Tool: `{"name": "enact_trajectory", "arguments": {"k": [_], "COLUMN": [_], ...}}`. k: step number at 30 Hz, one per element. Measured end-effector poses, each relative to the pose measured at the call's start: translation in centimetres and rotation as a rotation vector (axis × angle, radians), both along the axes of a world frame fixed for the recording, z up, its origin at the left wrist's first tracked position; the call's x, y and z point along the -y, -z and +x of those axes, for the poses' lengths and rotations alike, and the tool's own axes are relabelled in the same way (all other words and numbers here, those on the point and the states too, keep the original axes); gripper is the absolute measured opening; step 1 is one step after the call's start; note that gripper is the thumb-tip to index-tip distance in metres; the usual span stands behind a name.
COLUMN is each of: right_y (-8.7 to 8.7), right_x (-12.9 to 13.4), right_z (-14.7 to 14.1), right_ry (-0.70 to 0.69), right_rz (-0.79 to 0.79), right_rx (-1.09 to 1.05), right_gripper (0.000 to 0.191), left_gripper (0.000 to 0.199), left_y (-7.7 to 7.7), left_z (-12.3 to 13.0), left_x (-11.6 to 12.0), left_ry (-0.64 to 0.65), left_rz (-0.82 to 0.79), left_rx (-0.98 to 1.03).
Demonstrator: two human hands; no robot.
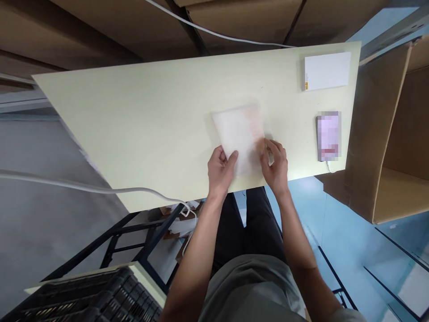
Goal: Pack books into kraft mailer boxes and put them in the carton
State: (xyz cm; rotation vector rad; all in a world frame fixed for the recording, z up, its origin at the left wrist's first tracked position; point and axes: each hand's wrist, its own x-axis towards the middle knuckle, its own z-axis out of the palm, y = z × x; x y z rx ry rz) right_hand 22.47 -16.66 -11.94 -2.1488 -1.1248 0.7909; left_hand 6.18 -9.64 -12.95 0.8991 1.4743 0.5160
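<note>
Your left hand (pixel 221 172) gripped the white packet (pixel 238 136) at its near left edge, and your right hand (pixel 275 165) pinched its right edge. It was held over the bench (pixel 161 120), left of the phone (pixel 329 136).

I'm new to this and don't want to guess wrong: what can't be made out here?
All in the head view:
- What the white packet contains: its cloudy wrapping hides it.
- Left hand: some fingertips are behind the packet.
- Right hand: blur obscures its exact grip.
- Device: screen pixelated.
- White box: label print too small.
- Black crate: cut off by the bottom edge.
</note>
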Motion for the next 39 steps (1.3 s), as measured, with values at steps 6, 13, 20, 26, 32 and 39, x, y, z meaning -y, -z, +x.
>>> {"name": "enact_trajectory", "arguments": {"k": [6, 13, 20, 26, 32, 39], "right_y": [0.1, 0.8, 1.3, 2.5, 2.9, 5.2], "right_x": [-0.8, -3.6, -9.1, -14.4, -18.3, -19.5], "right_z": [-1.8, -6.8, -15.3, -22.3, -27.5, -31.0], "right_ry": [-0.014, 0.064, 0.083, 0.044, 0.064, 0.202], "right_rz": [0.001, -0.018, -0.051, -0.064, 0.012, 0.042], "right_rx": [-0.162, -0.272, -0.252, 0.017, 0.140, 0.328], "right_gripper": [0.042, 0.054, 0.036, 0.019, 0.020, 0.027], "left_gripper": [0.042, 0.041, 0.037, 0.024, 0.031, 0.047], "left_y": [-0.4, -0.5, -0.5, -0.1, 1.1, 3.0], "left_z": [-1.8, -7.8, -16.8, -23.1, -25.6, -23.8], "left_x": [-0.3, -1.9, -4.3, -7.8, -11.0, -11.4], "left_ry": [-0.124, -0.188, -0.264, -0.175, -0.155, -0.245], "left_rz": [-0.096, -0.077, -0.054, 0.182, 0.374, 0.429], "left_rx": [0.095, 0.103, 0.054, -0.224, -0.496, -0.559]}}
